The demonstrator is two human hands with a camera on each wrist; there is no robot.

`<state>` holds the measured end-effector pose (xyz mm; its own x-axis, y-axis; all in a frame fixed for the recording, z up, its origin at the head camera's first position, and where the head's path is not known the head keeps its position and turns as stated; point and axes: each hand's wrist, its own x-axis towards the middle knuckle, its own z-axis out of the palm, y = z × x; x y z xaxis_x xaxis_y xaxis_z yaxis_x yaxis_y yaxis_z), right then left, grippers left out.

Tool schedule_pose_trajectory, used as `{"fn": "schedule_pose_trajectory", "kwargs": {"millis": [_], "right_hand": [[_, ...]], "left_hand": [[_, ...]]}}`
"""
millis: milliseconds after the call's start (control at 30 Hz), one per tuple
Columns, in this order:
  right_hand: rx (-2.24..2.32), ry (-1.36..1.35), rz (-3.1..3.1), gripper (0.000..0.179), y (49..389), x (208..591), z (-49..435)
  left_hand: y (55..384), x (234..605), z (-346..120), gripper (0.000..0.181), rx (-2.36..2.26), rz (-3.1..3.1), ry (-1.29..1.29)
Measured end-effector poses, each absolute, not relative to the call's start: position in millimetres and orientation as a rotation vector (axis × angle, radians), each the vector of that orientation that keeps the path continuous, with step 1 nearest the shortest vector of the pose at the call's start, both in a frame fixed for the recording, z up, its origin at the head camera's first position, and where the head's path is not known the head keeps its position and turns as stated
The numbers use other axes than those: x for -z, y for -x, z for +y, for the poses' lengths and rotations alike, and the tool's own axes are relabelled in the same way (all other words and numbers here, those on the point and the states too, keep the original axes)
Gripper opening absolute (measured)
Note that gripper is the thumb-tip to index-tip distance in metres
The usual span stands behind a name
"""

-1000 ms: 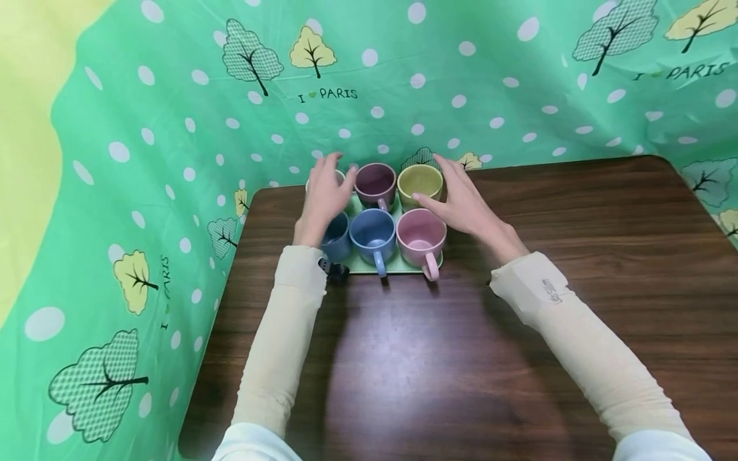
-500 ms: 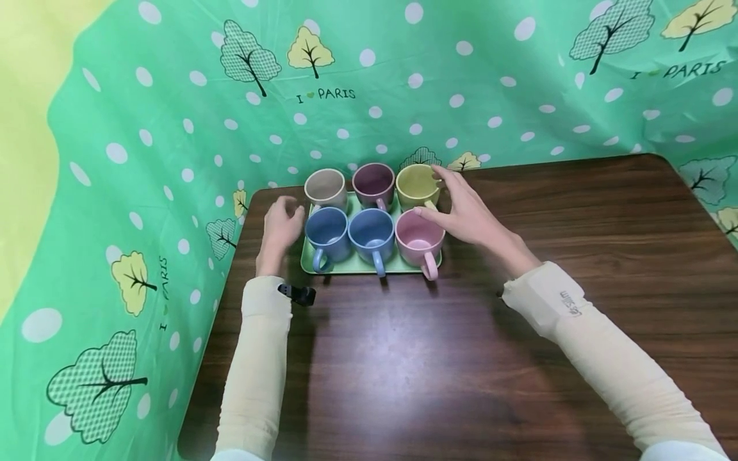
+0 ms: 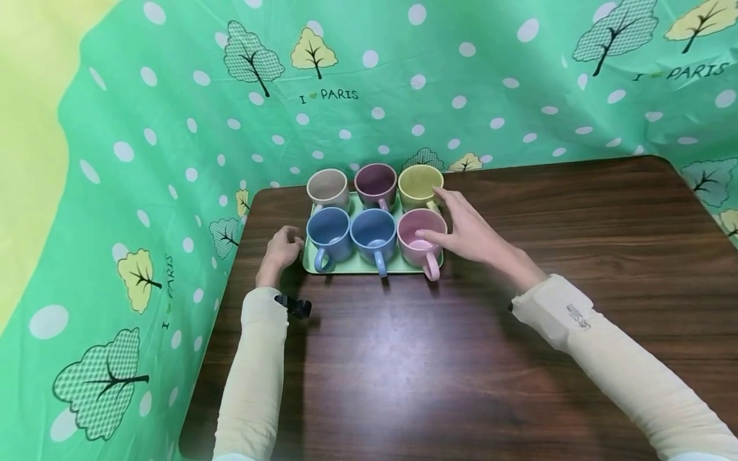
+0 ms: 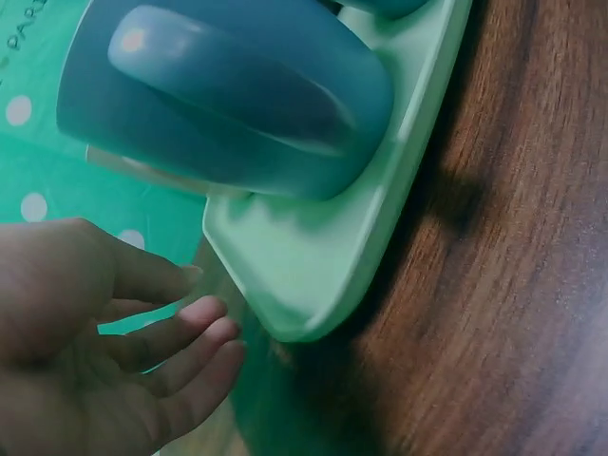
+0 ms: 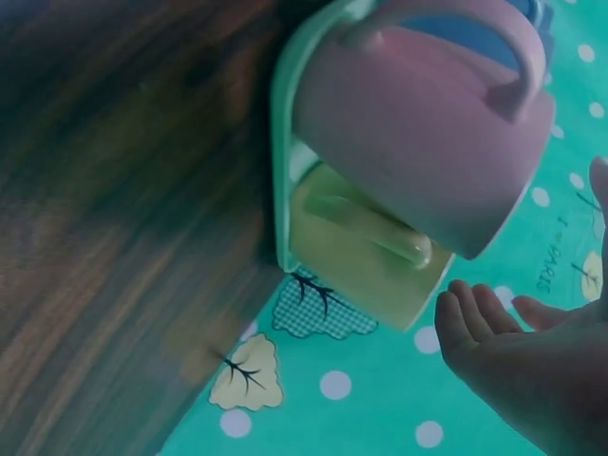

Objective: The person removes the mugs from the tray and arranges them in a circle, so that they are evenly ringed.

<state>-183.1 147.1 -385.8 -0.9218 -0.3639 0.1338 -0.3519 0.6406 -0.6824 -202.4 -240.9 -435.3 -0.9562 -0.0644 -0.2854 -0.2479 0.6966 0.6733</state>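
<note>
Two relaxed hands flank the green tray of mugs.

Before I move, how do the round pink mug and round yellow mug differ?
The pink mug stands in the near row, the yellow mug in the far row. In the head view, the pink mug's handle shows whole, the yellow mug's only partly. Both stand upright on the green tray.

Dk brn wood-grain table, lt green tray on it, nr far edge
</note>
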Motion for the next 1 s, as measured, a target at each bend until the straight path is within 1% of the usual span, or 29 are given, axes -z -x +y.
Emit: {"fn": "schedule_pose_trajectory", "kwargs": {"millis": [233,367,533,833,1000], "right_hand": [[1.152,0.660,2.818,0.093,176.9,396.5,149.8],[1.145,0.677,2.808,0.094,175.3,401.2,149.0],[1.135,0.684,2.821,0.099,173.5,407.3,145.2],[1.082,0.549,2.889,0.114,168.0,411.5,126.4],[1.080,0.457,2.931,0.112,165.8,410.3,117.1]], "left_hand": [[199.5,444.4,-240.4,0.044,-1.370,2.387,0.301],[198.1,450.2,-240.3,0.046,-1.437,2.322,0.330],[200.4,453.4,-243.3,0.050,-1.442,2.269,0.327],[204.1,453.6,-247.3,0.048,-1.420,2.237,0.344],[205.8,452.8,-248.5,0.048,-1.427,2.224,0.363]]}}
